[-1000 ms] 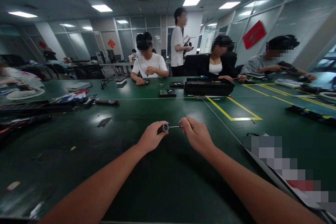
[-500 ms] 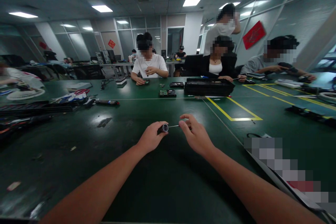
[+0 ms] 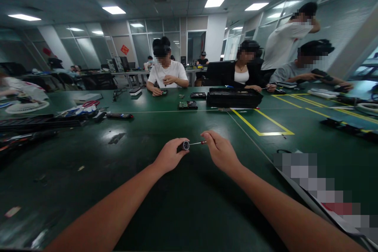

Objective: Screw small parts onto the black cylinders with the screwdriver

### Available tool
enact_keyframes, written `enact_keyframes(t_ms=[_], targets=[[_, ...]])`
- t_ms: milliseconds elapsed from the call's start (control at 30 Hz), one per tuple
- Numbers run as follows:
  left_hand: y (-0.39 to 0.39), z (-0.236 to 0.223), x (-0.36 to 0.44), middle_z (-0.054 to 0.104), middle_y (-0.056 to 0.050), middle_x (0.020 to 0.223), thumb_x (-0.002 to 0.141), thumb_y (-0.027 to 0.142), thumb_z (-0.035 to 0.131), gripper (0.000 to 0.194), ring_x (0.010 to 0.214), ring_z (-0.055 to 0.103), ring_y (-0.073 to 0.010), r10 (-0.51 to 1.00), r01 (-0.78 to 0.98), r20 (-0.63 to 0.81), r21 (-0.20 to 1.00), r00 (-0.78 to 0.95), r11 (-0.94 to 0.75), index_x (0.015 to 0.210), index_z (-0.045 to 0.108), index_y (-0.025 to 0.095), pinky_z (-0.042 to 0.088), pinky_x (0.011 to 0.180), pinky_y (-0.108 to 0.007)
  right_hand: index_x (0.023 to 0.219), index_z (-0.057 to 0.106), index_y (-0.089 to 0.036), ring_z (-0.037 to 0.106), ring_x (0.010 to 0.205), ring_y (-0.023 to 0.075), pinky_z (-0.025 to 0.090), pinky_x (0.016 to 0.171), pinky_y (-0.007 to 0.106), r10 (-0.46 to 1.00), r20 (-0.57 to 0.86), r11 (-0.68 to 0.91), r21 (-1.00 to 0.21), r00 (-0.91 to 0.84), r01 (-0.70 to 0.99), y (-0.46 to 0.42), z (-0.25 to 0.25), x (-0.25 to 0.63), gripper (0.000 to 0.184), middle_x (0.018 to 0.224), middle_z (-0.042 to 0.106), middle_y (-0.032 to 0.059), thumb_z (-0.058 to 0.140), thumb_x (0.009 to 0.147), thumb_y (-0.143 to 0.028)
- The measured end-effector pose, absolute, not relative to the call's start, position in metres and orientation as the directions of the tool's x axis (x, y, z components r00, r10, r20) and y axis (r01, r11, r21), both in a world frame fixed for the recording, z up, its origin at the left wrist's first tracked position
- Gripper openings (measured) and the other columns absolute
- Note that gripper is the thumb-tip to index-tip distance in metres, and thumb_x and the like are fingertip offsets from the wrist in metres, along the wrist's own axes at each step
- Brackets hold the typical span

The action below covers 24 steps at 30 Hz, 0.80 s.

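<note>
Right hand [image 3: 219, 149] curls back round the screwdriver [image 3: 198, 143], its fingers lifted off half a second ago; likely a regrip, same work carrying on. Shaft tip at the rim of the dark cylinder [image 3: 186, 145], contact unclear. Left hand [image 3: 170, 154] pinches that cylinder over the green table [image 3: 183, 208]. Beyond: circuit board [image 3: 188, 104], black case [image 3: 234, 99]. Standing person [image 3: 282, 41] shifts right, no bearing.

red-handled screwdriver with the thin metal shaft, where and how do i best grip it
The red-handled screwdriver is probably best gripped by its handle, coming from the right, as the right hand does: its thin metal shaft points left at the black, grey-rimmed cylinder in the left hand.
</note>
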<state>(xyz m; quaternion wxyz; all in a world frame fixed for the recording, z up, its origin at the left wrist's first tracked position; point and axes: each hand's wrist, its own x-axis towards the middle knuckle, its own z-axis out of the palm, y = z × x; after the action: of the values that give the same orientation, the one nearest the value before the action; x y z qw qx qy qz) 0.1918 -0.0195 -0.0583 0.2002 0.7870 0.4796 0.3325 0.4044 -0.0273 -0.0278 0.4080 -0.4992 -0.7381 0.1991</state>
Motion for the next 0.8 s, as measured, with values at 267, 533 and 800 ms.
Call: enact_keyframes(t_ms=[267, 533, 800], targets=[[-0.018, -0.059, 0.192, 0.064, -0.003, 0.117, 0.086, 0.022, 0.065, 0.036, 0.11, 0.057, -0.0213, 0.894, 0.642, 0.344, 0.623, 0.288, -0.447, 0.122, 0.061, 0.024, 0.042, 0.099, -0.038, 0.1, 0.053, -0.023, 0.059, 0.077, 0.0184, 0.045, 0.07, 0.032, 0.915, 0.389, 0.403, -0.88, -0.103, 0.251, -0.024, -0.034, 0.401, 0.015, 0.084, 0.062, 0.0006, 0.051, 0.09, -0.034], [-0.017, -0.054, 0.192, 0.064, -0.002, 0.118, 0.09, 0.027, 0.061, 0.038, 0.112, 0.056, -0.0224, 0.876, 0.711, 0.365, 0.521, 0.316, -0.473, 0.128, 0.057, 0.028, 0.026, 0.112, -0.053, 0.08, 0.059, -0.022, 0.055, 0.065, 0.0161, 0.052, 0.064, 0.033, 0.984, 0.063, 0.103, -0.962, 0.165, -0.251, -0.002, -0.047, 0.403, 0.023, 0.074, 0.058, 0.0015, 0.06, 0.083, -0.045], [-0.018, -0.056, 0.192, 0.064, -0.003, 0.117, 0.09, 0.027, 0.062, 0.038, 0.113, 0.056, -0.0224, 0.896, 0.723, 0.313, 0.531, 0.316, -0.441, 0.127, 0.057, 0.029, 0.02, 0.114, -0.056, 0.092, 0.06, -0.021, 0.058, 0.071, 0.0164, 0.049, 0.069, 0.033, 0.952, 0.294, 0.294, -0.956, 0.085, 0.008, -0.01, -0.045, 0.401, 0.028, 0.079, 0.062, 0.0019, 0.054, 0.089, -0.047]])
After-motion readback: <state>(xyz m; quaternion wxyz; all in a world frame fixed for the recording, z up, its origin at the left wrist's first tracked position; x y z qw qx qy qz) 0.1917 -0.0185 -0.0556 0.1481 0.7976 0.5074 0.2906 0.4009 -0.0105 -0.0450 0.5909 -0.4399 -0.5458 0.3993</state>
